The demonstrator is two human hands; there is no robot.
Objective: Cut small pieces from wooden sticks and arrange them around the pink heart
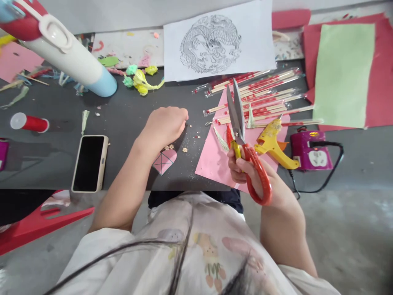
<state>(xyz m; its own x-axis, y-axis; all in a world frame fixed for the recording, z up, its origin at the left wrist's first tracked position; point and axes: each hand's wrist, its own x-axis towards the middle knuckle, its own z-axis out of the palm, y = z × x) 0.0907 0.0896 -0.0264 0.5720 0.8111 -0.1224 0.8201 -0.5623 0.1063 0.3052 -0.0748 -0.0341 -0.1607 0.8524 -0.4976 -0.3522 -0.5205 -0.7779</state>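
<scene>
My right hand (245, 170) is wrapped round a pair of scissors (238, 110) with red handles, blades pointing up and away from me. A short yellow piece shows at its fingers; I cannot make out what it is. My left hand (168, 123) is closed over the dark table, back of the hand up, and whatever its fingers hold is hidden. Close below its wrist lies a small pink heart-shaped piece (166, 161) with dark lines. Small gold flower pieces (185, 150) lie beside it. Under the scissors is a pink sheet (211, 159) with tassels on it.
Wrapped chopsticks (260, 98) and a yellow glue gun (273, 139) lie right, by a purple power socket (311, 151) with a cable. Left are a phone (89, 164), a red thread spool (32, 123) and a tall bottle (76, 57). A dragon drawing (215, 45) lies behind.
</scene>
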